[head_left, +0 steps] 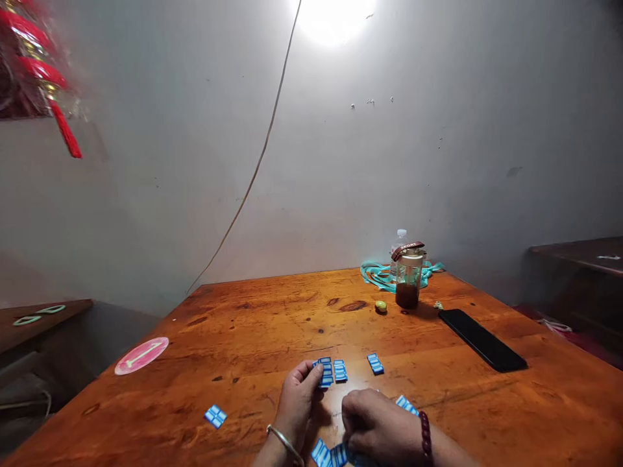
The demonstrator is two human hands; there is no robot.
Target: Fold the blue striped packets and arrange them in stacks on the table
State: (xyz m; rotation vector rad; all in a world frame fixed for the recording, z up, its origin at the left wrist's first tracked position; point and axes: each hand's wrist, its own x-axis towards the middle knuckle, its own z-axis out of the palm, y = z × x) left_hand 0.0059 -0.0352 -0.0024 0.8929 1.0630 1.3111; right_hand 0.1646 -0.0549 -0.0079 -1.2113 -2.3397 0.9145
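My left hand [298, 397], with a silver bangle at the wrist, pinches a few small blue-and-white cards [326, 372] between thumb and fingers. Beside it my right hand [374, 421] has its fingers curled down; whatever they hold is hidden. A beaded bracelet [426, 436] circles that wrist. Partly under the right hand lie more blue-and-white cards [322, 453]. Another small card stack [340, 370] is just right of the held ones, and one more card stack [375, 364] lies farther right. A card pile [407, 405] shows behind my right hand. Off to the left lies a separate card group [215, 416].
The wooden table [272, 324] carries a black phone [481, 338] at right, a lidded bottle of dark liquid [407, 285], a clear plastic bottle [400, 241], turquoise straps [377, 275] and a small yellow-green round thing [380, 307]. A pink disc [141, 355] sits near the left edge.
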